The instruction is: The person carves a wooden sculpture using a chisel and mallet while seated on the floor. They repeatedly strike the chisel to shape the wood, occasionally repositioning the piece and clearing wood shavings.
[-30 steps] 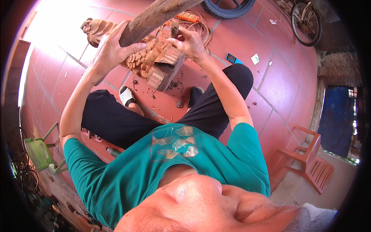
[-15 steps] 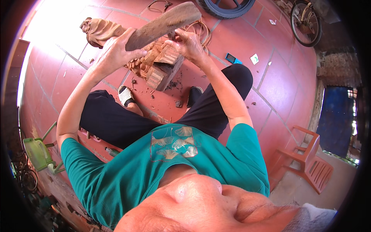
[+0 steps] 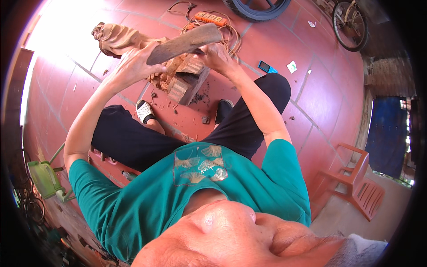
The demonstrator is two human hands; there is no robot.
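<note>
The left hand (image 3: 133, 66) is gripping the lower end of a long wooden slab (image 3: 184, 42), fingers wrapped around its edge, while the right hand (image 3: 215, 55) is closing on the other end — its fingers are hiding behind the slab. The slab is lying tilted across a carved wood block (image 3: 187, 80) on the tiled floor (image 3: 275, 40), covering much of the carving. An orange power strip (image 3: 209, 18), a tyre (image 3: 258, 6) and a small blue phone-like thing (image 3: 267, 67) are lying beyond — the tyre is being cut off at the top.

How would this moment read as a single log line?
left hand: grips wooden mallet | right hand: on carved wood block | chips on red tile floor
</note>
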